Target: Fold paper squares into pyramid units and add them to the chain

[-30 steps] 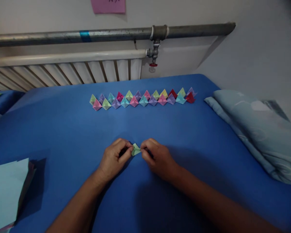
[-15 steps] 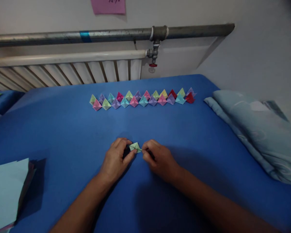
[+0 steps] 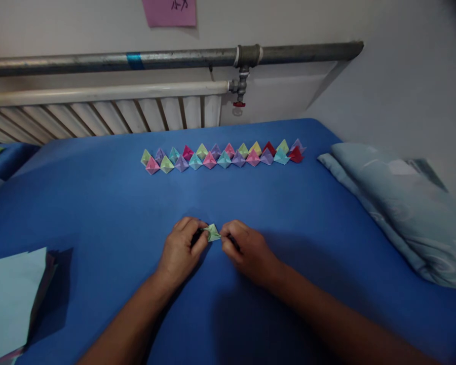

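Folded pale-green paper piece [image 3: 213, 233]: left end hidden by left bare hand [image 3: 179, 249]. Pink paper note [image 3: 167, 14] cut by top edge; pale-blue-topped paper stack [image 3: 11, 304] by left.

Matt paper piece [image 3: 213, 233], metal pipe [image 3: 182, 57]

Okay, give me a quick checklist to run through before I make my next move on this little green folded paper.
1. Left hand on the green folded paper: ok, it pinches the left side.
2. Right hand on the paper: ok, it is at the right tip.
3. Two rows of folded pieces out of the way: ok, they sit beyond both hands, touching neither.
4. Paper stack away from the left arm: ok, it lies apart, farther left.
5. Folded cloth away from the right arm: ok, there is a gap between them.
6. Creases in the green paper sharp: cannot tell, too small and partly covered.
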`<action>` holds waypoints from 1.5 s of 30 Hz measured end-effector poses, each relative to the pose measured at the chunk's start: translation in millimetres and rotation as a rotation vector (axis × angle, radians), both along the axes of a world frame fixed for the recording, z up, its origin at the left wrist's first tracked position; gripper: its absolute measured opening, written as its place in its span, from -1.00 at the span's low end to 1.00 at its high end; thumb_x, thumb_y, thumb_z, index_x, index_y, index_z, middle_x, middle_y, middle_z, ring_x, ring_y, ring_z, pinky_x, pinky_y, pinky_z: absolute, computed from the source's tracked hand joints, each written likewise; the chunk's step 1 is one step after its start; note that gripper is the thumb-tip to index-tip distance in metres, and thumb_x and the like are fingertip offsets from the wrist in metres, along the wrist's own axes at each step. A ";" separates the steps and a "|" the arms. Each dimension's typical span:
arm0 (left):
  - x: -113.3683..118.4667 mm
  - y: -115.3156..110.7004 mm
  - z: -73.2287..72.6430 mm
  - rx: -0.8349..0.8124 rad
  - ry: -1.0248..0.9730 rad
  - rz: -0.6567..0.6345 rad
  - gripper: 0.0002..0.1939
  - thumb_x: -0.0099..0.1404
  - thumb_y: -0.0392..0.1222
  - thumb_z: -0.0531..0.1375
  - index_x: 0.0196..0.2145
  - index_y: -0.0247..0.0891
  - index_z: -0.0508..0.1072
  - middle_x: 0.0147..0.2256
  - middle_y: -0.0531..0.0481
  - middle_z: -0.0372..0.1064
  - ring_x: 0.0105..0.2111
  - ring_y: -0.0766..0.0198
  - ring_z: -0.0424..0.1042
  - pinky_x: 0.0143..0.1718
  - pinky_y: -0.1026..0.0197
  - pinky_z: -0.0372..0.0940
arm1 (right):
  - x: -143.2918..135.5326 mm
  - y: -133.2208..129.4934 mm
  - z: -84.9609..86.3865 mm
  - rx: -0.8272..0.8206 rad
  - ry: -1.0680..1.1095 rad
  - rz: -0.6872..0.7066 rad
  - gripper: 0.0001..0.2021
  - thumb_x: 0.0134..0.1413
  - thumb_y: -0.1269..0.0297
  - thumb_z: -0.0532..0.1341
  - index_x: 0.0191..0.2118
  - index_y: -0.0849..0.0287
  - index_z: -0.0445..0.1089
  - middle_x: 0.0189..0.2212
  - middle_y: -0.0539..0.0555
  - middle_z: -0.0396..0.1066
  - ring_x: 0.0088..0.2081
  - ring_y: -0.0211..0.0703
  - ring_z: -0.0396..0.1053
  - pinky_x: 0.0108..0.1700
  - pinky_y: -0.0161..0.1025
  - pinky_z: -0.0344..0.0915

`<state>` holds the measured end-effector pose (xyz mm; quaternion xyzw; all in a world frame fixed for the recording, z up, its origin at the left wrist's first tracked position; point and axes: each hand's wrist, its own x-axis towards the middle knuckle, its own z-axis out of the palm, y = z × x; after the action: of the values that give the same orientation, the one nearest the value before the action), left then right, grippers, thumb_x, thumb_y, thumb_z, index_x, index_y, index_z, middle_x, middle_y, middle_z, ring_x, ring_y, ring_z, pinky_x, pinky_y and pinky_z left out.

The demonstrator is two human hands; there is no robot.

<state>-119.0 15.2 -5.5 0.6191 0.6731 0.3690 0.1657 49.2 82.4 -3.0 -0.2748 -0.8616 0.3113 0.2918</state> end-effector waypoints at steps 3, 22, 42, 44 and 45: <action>0.2 -0.3 1.7 0.005 -0.035 -0.010 -0.88 0.31 -0.19 0.13 -0.25 -0.20 0.45 -0.30 -0.01 0.41 -0.28 0.26 0.40 -0.21 0.18 0.31 | -0.2 0.0 -0.5 0.002 0.002 0.008 -0.87 0.09 0.49 0.02 -0.39 0.13 0.19 -0.45 0.00 0.31 -0.43 -0.27 0.26 -0.35 -0.30 0.22; -8.6 0.2 1.7 -0.010 -0.076 0.101 -0.84 0.32 -0.21 0.05 -0.34 -0.21 0.42 -0.32 -0.01 0.42 -0.27 0.25 0.42 -0.20 0.17 0.31 | 0.4 -2.2 5.0 -0.067 -0.025 -0.041 -0.86 0.04 0.53 0.04 -0.41 0.13 0.20 -0.51 -0.05 0.25 -0.48 -0.30 0.21 -0.41 -0.33 0.15; 7.1 -8.2 12.8 -0.175 -0.311 0.245 -0.67 0.15 -0.02 0.24 -0.18 -0.23 0.38 -0.39 0.02 0.44 -0.47 0.29 0.44 -0.41 0.21 0.35 | -1.4 -7.5 3.5 -0.101 0.082 -0.118 -0.89 0.13 0.45 0.06 -0.37 0.13 0.27 -0.50 -0.03 0.32 -0.46 -0.28 0.26 -0.41 -0.33 0.18; 7.1 -8.3 10.4 -0.191 -0.360 0.246 -0.67 0.15 -0.01 0.24 -0.18 -0.22 0.38 -0.40 0.02 0.45 -0.46 0.27 0.46 -0.40 0.20 0.37 | -1.8 -9.3 4.3 -0.091 0.098 -0.108 -0.89 0.14 0.44 0.06 -0.36 0.13 0.28 -0.50 -0.03 0.33 -0.46 -0.28 0.26 -0.40 -0.32 0.19; 6.9 -8.4 8.8 -0.200 -0.389 0.245 -0.67 0.16 -0.01 0.24 -0.18 -0.22 0.38 -0.39 0.01 0.46 -0.44 0.26 0.46 -0.40 0.20 0.38 | -2.0 -10.0 4.6 -0.084 0.106 -0.105 -0.89 0.14 0.44 0.06 -0.37 0.13 0.27 -0.50 -0.03 0.33 -0.46 -0.29 0.26 -0.40 -0.33 0.19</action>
<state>-112.1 6.7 3.3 0.4308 0.7318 0.4302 0.3064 47.2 72.4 1.6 -0.3148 -0.8156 0.3457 0.3408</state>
